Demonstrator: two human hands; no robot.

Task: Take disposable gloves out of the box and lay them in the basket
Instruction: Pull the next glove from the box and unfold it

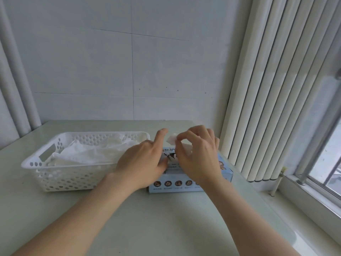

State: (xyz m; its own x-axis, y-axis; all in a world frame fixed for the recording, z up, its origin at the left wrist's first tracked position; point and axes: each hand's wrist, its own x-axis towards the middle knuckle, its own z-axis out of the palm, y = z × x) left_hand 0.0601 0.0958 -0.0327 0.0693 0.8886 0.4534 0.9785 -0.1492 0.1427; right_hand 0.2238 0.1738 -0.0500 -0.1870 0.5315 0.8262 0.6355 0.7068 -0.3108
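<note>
Near the table's (147, 228) right edge sits the box (184, 182). Right hand (199, 156) pinches a glove (171, 139) above its slot. Left hand (142, 161) rests flat, steadying the box. Glove judged thin, limp and slippery: pinch one edge, draw slowly. Basket (55, 174) stands just left.

White glove (171, 139) partly out of blue box (177, 184)

You are at a pale table (166, 218) in a plain indoor room, office or home you cannot tell, with a grey panelled wall (92, 61) beyond, and vertical blinds (276, 89) and a metal-framed window (328, 163) on the right.
</note>
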